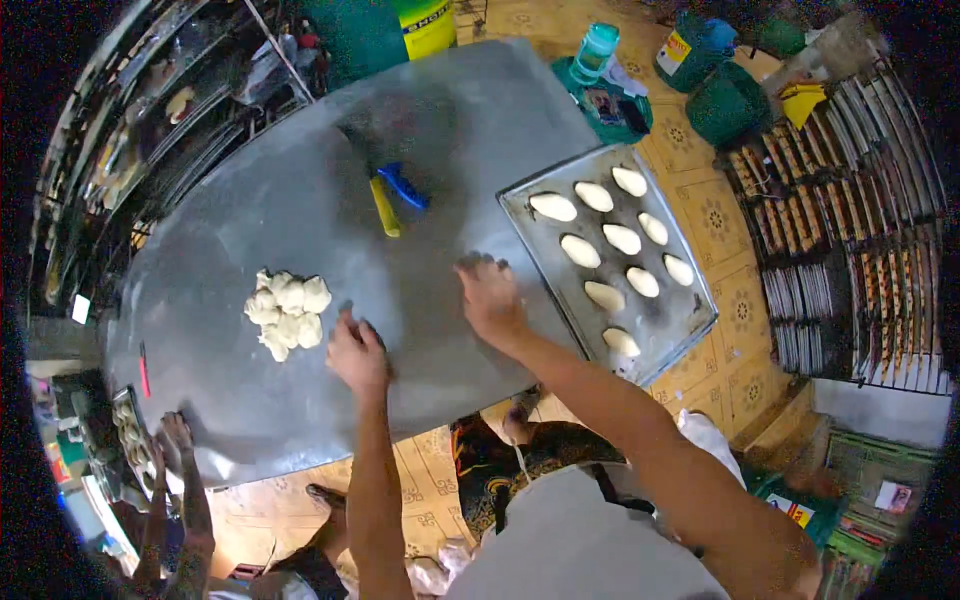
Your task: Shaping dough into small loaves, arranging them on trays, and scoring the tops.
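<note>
A grey metal worktable [440,110] spreads out in front of me. My left hand [358,352] is over the table, just right of a heap of pale dough lumps [287,313]; its fingers are loosely bent and apart, with nothing visible in them. My right hand [492,300] rests low at the table surface, fingers spread and slightly curled, left of a metal baking tray [560,300]. What lies under its palm, if anything, is hidden. Several oval dough pieces [622,239] sit spaced out on the tray.
Beyond my hands lie a yellow-handled tool [384,207] and a blue-handled one [403,187]. A thin red tool [144,370] is at the left. Another person's hands [175,438] are at the lower-left table edge. A stool [622,122] holds a bottle; racks [850,220] stand right.
</note>
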A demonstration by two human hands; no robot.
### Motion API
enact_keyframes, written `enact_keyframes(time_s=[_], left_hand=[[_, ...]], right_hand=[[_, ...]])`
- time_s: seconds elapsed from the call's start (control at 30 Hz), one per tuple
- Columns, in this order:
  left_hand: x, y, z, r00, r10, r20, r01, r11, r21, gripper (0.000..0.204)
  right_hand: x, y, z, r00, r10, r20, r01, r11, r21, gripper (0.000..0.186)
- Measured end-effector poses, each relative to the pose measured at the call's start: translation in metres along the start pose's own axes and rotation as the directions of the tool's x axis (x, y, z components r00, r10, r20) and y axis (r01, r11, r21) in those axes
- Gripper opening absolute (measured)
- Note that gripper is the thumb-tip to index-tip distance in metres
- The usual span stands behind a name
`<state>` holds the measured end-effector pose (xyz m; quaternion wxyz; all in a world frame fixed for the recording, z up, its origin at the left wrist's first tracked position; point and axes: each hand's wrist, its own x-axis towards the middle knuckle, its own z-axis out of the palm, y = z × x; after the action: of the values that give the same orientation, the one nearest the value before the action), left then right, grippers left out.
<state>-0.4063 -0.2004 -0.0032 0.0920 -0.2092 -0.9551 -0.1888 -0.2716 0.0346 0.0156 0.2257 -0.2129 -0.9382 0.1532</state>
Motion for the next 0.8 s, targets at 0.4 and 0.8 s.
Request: enact_keyframes(time_s=[0.4,0.8], left_hand=[[0.034,-0.011,0.016,1.0,0.01,0.024,-0.009,1.0,-0.014,0.042],[0.056,0.009,0.01,0.999,0.044,0.005,-0.044,0.999,0.011,0.051]], right_hand=[[0.001,0.021,0.017,0.99,-0.054,-0.13,0.046,0.997,-0.063,0.028],[0.025,0.031,0.023,0.962,-0.231,-0.149,0.243,0.968,0.068,0.024]])
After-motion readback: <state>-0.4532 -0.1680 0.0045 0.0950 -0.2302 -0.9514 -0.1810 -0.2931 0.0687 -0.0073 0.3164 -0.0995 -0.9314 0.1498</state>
